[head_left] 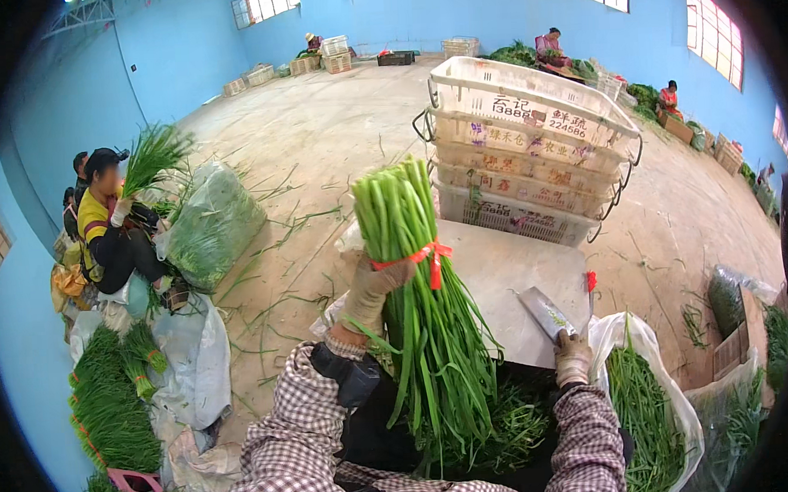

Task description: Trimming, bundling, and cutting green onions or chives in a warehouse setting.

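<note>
In front of me a thick bunch of garlic chives [433, 323] stands nearly upright, pale stems up and green leaves hanging down. A red tie [434, 255] goes round its upper part, with loose ends sticking out. My left hand [374, 286], in a pale glove, is closed round the bunch at the tie. My right hand [573, 359], also gloved, is closed on the handle of a cleaver [545, 312]. The broad blade lies over a pale board [500, 259], pointing away from me. Loose green leaves [516, 421] lie below the bunch on my lap.
Stacked white plastic crates [530, 143] stand behind the board. An open white sack of greens [652, 411] is at my right. At left lie tied green bunches [110, 399], a white sheet [192, 360] and a clear bag [213, 223] beside a seated person [116, 223] holding greens.
</note>
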Demonstrator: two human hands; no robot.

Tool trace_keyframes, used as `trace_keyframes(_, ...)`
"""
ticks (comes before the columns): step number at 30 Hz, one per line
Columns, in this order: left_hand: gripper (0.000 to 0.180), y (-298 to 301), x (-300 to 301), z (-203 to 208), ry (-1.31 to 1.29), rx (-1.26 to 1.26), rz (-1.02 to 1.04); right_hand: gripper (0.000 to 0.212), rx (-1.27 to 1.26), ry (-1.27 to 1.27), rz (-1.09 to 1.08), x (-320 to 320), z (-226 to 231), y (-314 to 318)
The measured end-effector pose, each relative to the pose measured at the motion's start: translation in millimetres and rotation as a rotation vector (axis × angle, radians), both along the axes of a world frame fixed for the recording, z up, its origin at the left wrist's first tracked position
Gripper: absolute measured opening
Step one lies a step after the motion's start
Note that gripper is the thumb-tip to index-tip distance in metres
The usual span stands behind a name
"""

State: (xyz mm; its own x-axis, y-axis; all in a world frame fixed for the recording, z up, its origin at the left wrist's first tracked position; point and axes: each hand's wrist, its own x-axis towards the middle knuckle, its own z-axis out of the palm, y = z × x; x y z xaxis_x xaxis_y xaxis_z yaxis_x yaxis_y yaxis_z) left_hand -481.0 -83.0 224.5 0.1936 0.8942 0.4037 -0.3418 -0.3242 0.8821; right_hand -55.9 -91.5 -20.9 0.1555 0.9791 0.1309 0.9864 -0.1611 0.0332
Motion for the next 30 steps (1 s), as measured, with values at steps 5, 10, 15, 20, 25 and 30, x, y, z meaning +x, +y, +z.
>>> trace_keyframes(5,0.06,-7,59,8,-0.135,-0.109,-0.052,0.076,0.244,0.721,0.287,-38,86,7)
trace_keyframes(10,0.063,-17,94,19,-0.174,-0.135,-0.28,0.128,0.078,1.489,0.788,-123,193,-30)
trace_keyframes(15,0.082,-24,97,12,-0.25,-0.131,-0.477,0.134,-0.129,1.506,0.821,-144,181,-57)
trace_keyframes(20,0.093,-14,95,-16,-0.249,-0.263,-0.384,0.069,-0.071,1.541,0.513,-154,114,-80)
trace_keyframes(25,0.093,-22,129,-38,0.214,-0.131,-0.48,0.065,0.353,1.938,0.653,-164,84,-82)
trace_keyframes(30,0.094,-49,147,-8,0.539,0.149,-0.652,0.062,0.885,1.187,0.607,-102,161,-105)
